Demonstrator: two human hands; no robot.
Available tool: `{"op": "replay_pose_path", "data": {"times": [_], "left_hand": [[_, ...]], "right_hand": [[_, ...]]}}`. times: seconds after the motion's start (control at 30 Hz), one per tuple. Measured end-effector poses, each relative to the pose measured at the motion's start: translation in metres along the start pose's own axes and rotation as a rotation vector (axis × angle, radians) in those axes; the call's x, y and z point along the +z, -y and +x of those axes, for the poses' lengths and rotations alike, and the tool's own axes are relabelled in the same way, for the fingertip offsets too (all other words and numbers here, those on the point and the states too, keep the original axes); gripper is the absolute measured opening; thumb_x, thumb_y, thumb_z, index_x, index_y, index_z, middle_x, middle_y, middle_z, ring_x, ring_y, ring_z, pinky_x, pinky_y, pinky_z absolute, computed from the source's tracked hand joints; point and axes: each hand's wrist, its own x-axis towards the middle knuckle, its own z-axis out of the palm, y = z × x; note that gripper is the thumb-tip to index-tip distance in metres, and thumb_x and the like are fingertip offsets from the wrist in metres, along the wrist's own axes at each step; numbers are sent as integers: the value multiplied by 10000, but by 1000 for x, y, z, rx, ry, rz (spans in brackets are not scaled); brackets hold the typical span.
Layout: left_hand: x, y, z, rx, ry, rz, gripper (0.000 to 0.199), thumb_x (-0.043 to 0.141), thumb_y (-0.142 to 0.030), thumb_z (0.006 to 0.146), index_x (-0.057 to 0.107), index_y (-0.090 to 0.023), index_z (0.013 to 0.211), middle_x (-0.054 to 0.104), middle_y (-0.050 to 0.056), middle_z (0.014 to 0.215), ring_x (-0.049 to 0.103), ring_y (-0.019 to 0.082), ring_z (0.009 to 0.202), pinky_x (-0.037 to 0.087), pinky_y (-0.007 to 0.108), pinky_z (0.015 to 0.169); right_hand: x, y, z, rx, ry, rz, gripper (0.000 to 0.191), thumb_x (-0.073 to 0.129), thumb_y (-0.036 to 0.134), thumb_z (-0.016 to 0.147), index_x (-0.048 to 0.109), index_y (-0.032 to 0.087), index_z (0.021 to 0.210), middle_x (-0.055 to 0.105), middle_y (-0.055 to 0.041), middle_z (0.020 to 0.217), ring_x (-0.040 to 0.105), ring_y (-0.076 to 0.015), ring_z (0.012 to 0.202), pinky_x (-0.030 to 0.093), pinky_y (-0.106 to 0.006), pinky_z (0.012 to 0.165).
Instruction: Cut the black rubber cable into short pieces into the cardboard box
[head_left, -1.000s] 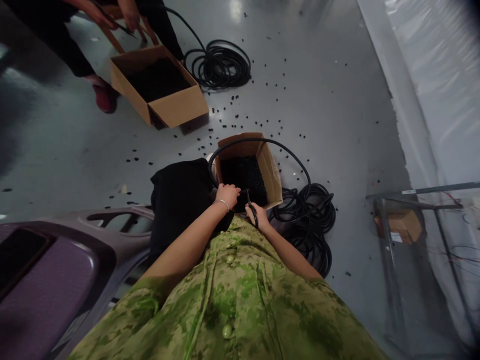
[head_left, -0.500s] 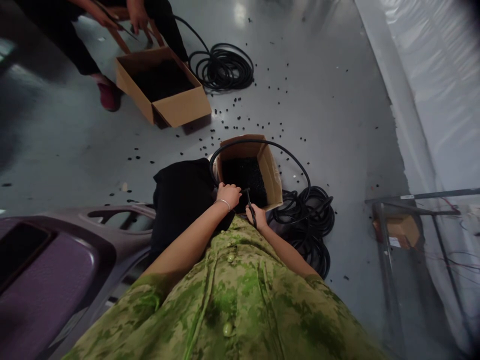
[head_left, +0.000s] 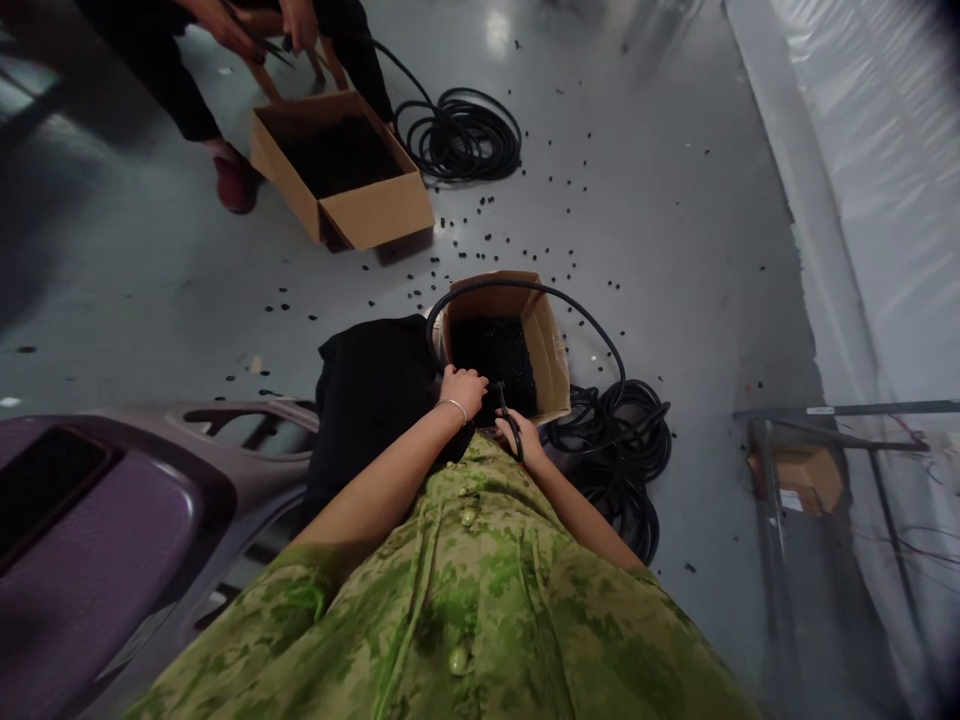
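Observation:
My left hand (head_left: 463, 390) is closed around a black rubber hose (head_left: 559, 292), whose end points right over the near side of a cardboard box (head_left: 550, 360). From that hand the hose arcs over the box and down to a tangled coil (head_left: 637, 430) on the right. My right hand (head_left: 528, 440) grips dark-handled scissors (head_left: 515, 430), their blades up near the hose end. Whether the blades touch the hose, I cannot tell. Small black cut pieces (head_left: 491, 350) fill the bottom of the box.
Across from me a seated person's hands (head_left: 300, 25) hold a dark tool above another open box (head_left: 379, 210). Beside it lies a second hose coil (head_left: 472, 135). Black bits dot the grey floor (head_left: 660, 220). On my left is a purple chair (head_left: 112, 520) with a phone (head_left: 56, 490); a metal frame (head_left: 847, 409) stands right.
The whole view has shifted slightly, so things appear a little farther right. My right hand and the scissors have turned slightly and sit a bit farther from my left hand, which still holds the hose.

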Motion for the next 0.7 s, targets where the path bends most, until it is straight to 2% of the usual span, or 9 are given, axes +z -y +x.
{"op": "replay_pose_path", "data": {"times": [0.1,0.2,0.53,0.7], "left_hand": [[5,2,2,27,-5,-11,293,482,-258,973,761,-239,1061,712,122,1092,621,281,1043,309,464,953],[8,3,5,59,11,-7,294,487,-267,971,761,-231,1073,706,130,1094,626,286,1047,306,463,942],[7,4,6,76,75,-3,272,497,-263,962,758,-245,1038,709,116,1073,639,279,1069,303,429,905],[7,5,7,37,95,6,294,477,-273,968,752,-238,1065,714,121,1103,644,283,1054,305,441,919]], "right_hand": [[0,1,0,76,61,191,468,655,535,836,699,181,1139,657,0,665,604,-152,587,481,-250,578],[1,3,2,114,63,249,470,690,547,809,706,183,1104,632,12,649,574,-135,567,455,-235,549],[5,3,3,53,0,98,420,610,577,864,721,198,1008,606,21,640,543,-140,561,426,-234,532],[8,-1,6,-54,-69,-83,386,564,554,885,727,205,886,664,-11,733,586,-166,676,471,-252,652]]}}
